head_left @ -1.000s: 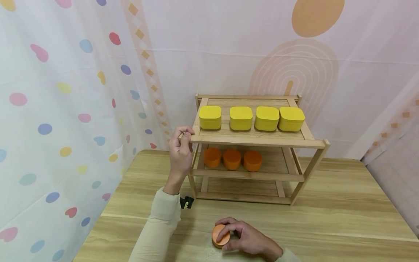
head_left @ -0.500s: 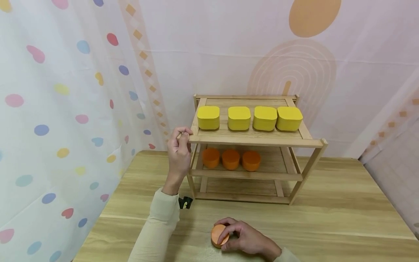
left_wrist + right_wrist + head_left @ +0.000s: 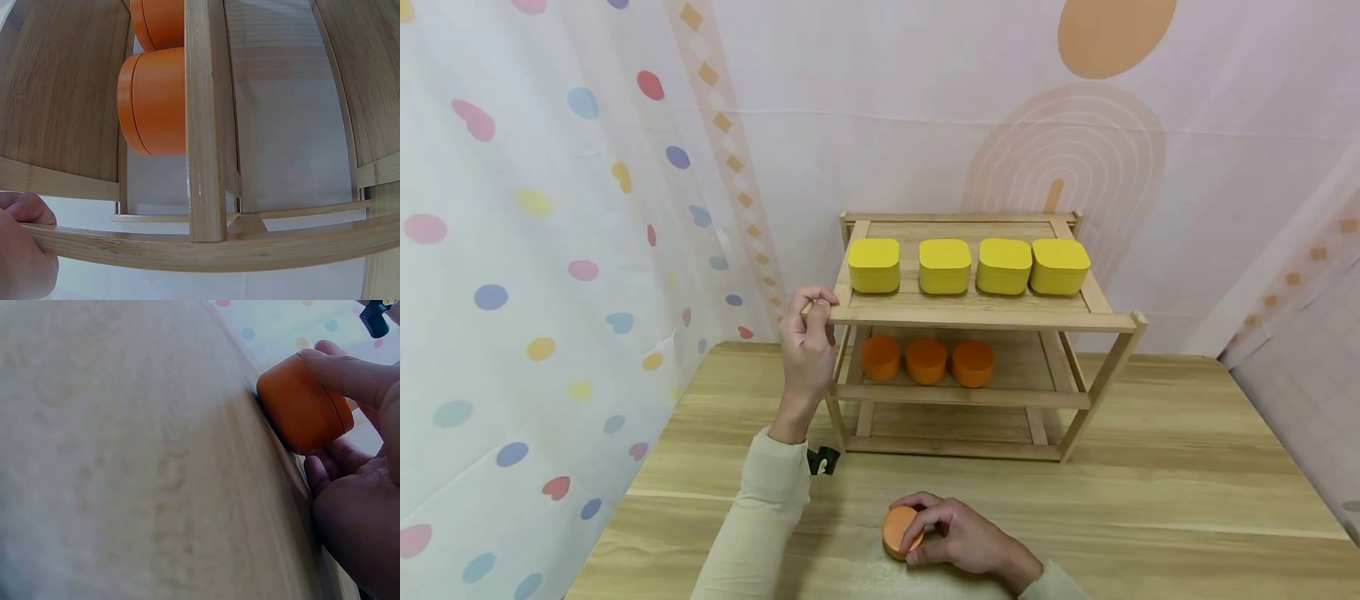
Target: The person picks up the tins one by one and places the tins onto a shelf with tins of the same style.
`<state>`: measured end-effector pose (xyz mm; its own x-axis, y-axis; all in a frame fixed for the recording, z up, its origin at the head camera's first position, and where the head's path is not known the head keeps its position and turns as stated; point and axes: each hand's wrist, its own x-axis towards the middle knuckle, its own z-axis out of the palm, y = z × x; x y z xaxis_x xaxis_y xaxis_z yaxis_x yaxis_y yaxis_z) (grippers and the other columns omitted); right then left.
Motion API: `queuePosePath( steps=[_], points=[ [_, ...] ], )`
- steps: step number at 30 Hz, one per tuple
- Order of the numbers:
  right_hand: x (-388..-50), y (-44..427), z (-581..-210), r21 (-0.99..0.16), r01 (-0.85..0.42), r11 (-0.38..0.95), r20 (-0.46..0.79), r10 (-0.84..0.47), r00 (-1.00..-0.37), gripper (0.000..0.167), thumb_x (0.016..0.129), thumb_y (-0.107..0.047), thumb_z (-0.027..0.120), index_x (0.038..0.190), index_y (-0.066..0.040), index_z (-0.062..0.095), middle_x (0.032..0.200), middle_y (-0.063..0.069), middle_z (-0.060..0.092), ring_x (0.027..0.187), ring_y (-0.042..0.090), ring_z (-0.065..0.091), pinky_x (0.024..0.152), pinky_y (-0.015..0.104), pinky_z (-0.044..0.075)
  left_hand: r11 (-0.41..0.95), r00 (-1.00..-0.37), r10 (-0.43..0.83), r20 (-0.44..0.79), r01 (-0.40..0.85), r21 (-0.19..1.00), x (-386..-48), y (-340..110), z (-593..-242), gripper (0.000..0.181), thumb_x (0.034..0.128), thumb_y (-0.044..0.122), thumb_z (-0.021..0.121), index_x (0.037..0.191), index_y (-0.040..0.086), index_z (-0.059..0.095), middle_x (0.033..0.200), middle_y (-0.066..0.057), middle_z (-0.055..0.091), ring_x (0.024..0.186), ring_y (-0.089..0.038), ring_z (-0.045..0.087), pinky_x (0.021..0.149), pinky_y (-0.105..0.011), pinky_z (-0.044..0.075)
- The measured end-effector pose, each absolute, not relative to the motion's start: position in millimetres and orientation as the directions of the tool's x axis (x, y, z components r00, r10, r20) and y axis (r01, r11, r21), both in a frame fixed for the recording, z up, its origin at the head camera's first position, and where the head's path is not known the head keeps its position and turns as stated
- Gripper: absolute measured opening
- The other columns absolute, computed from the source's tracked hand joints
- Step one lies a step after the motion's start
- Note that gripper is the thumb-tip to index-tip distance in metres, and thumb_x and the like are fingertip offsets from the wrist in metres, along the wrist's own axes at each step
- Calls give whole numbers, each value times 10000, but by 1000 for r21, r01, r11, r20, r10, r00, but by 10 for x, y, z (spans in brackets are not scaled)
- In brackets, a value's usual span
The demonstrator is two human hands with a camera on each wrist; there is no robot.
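At the front left corner of a wooden shelf rack, my left hand pinches the top tier's edge. The left wrist view shows part of that hand around the wooden rail. Low in the head view, my right hand grips a small round orange tin on the table, thumb and fingers around its sides. Seen from the right wrist, the orange tin has a lid seam and its base is at the tabletop.
Several yellow rounded-square tins line the rack's top tier. Three orange tins stand in a row on the middle tier. The rack stands on a wood-grain table, with patterned curtains behind and to the left.
The head view has shifted slightly, so things appear a little further left and higher. Both hands keep their holds, and the tins stay in place.
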<state>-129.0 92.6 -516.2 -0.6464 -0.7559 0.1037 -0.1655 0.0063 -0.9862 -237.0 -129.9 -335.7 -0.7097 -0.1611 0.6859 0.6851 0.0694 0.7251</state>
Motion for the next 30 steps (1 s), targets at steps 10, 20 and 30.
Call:
queuePosePath(
  steps=[10,20,30],
  points=[
    [-1309,927,-5175,-989,-146,-27,116,-753,-647,141,894,-113,717,982,-2,720,1441,201,481,1334,182,449,1053,254,389,73,-712,-170,681,680,729,-2372,-1303,-3344,247,1013,123,384,962,-58,543,464,48,288,386,-90,232,362,-248,200],
    [-1292,939,-5182,-989,-133,-65,136,-752,-645,158,896,-98,712,992,27,712,1442,243,463,1336,168,440,1058,253,391,73,-713,-163,682,680,729,-2361,-1297,-3352,247,1015,132,383,964,-54,536,469,51,296,391,-90,239,370,-241,205],
    [-1279,928,-5180,-991,-124,-53,122,-743,-658,162,897,-107,711,993,24,708,1440,234,468,1324,182,458,1056,253,391,78,-711,-170,682,680,729,-2359,-1296,-3348,238,1010,123,383,956,-49,539,481,46,302,403,-84,253,379,-231,215]
  ],
)
